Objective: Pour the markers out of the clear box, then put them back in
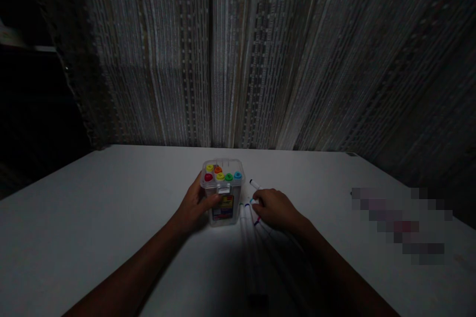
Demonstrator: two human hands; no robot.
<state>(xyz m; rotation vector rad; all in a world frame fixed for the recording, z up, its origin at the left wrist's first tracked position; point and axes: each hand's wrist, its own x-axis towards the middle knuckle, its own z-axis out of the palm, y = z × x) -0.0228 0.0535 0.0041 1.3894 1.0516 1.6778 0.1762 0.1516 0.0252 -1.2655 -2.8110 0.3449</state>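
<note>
A clear plastic box point(237, 212) stands on the white table, holding markers whose round ends point(220, 177) show red, orange, yellow, green and blue. My left hand point(197, 200) is wrapped around its left side, the thumb lying across the front near the label point(223, 207). Just right of the box, my right hand point(275, 206) has its fingers curled down on a white marker with a light blue ring point(253, 201). Other white markers point(248, 237) lie close together below that hand, pointing toward me. Behind its fingers rests another marker with a dark tip point(255, 184). My right hand and forearm partly cover the markers.
The white table point(130, 198) reaches back to a striped, patterned curtain point(230, 59). A pixelated patch point(397, 225) hides something on the right side of the tabletop. A small dark item point(351, 154) sits at the far right corner. The light is dim.
</note>
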